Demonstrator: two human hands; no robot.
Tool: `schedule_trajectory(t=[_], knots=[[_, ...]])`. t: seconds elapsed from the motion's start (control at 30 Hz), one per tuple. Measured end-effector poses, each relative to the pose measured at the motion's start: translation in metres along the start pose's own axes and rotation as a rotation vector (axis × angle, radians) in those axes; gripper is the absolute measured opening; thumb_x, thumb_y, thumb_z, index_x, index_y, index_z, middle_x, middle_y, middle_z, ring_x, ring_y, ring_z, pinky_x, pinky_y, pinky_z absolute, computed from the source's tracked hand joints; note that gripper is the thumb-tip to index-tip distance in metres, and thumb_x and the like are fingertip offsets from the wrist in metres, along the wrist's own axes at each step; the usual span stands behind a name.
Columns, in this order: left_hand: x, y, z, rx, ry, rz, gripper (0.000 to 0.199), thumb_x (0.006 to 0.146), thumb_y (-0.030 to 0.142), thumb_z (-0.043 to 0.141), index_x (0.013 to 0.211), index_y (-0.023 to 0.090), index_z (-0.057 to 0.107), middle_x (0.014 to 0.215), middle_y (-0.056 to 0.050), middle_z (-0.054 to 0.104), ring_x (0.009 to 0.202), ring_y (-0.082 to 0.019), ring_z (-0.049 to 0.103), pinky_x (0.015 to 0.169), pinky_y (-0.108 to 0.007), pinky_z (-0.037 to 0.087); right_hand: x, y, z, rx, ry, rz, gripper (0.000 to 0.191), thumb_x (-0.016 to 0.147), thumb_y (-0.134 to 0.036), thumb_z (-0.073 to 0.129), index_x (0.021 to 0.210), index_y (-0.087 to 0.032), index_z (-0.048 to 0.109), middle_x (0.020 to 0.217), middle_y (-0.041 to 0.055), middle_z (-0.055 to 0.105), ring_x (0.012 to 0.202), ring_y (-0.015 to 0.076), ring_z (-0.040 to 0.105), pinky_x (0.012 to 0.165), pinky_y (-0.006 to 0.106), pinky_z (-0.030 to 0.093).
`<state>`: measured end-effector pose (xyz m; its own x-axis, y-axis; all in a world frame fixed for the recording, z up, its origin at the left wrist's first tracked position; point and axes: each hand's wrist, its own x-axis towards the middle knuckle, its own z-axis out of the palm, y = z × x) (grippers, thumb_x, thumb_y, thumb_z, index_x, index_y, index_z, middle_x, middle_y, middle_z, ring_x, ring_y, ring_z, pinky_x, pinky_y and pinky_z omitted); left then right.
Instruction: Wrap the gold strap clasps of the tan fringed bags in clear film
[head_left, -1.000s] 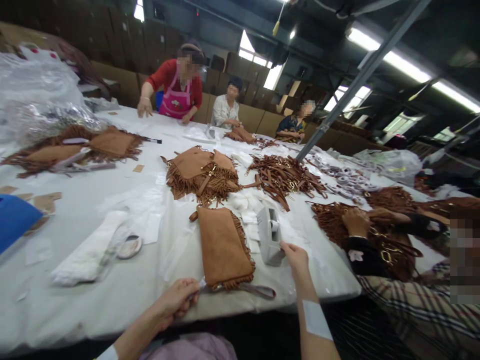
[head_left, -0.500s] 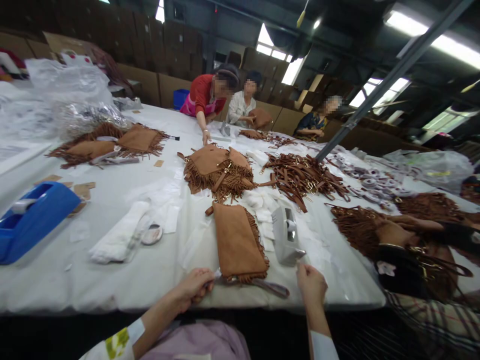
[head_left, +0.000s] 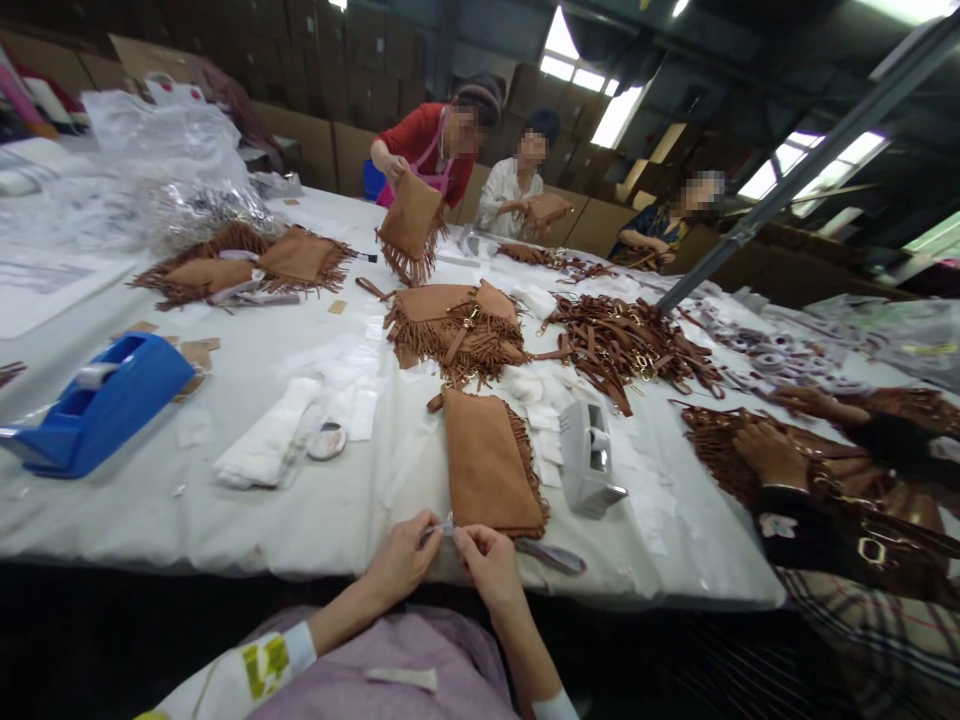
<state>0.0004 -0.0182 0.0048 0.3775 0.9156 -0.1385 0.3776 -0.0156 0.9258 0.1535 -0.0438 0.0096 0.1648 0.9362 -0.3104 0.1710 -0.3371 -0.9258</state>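
A brown fringed pouch (head_left: 491,465) lies flat on the table before me. At its near left corner, my left hand (head_left: 409,550) is closed in a pinch on a whitish, see-through wrapping (head_left: 448,524). My right hand (head_left: 491,565) meets it there, thumb and finger pinched on what looks like a small piece of clear tape, mostly hidden by the fingers. From under the pouch's near edge, a strap in greyish wrap (head_left: 551,555) sticks out to the right. Just right of the pouch stands a grey tape dispenser (head_left: 589,465).
A blue tape dispenser (head_left: 101,400) stands at left, near folded white paper (head_left: 270,435) and a tape roll (head_left: 327,441). Beyond the pouch are piled fringed bags (head_left: 450,330) and brown straps (head_left: 634,350). A co-worker's hands (head_left: 772,455) work at right; three people are across the table.
My right hand has moved left from the grey dispenser to my left hand at the pouch's corner. Across the table, the person in red has lifted a fringed pouch off the pile.
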Motion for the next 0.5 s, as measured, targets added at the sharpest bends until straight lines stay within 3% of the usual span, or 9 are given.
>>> schedule_trajectory(t=[0.27, 0.5], knots=[[-0.001, -0.004, 0.0, 0.01, -0.007, -0.009, 0.018, 0.086, 0.034, 0.045, 0.082, 0.02, 0.056, 0.074, -0.003, 0.063, 0.071, -0.017, 0.056, 0.065, -0.024, 0.033, 0.003, -0.009, 0.013, -0.41, 0.172, -0.05, 0.034, 0.073, -0.039, 0.057, 0.047, -0.018, 0.063, 0.042, 0.0021, 0.058, 0.044, 0.0165, 0.052, 0.045, 0.025, 0.035], [0.0, -0.007, 0.001, 0.045, 0.027, -0.001, 0.015, 0.086, 0.031, 0.045, 0.088, 0.021, 0.055, 0.074, -0.003, 0.063, 0.072, -0.018, 0.058, 0.065, -0.024, 0.034, 0.002, -0.016, 0.017, -0.496, 0.194, -0.048, 0.034, 0.073, -0.037, 0.056, 0.044, -0.02, 0.061, 0.043, 0.0024, 0.059, 0.046, 0.017, 0.054, 0.049, 0.025, 0.035]])
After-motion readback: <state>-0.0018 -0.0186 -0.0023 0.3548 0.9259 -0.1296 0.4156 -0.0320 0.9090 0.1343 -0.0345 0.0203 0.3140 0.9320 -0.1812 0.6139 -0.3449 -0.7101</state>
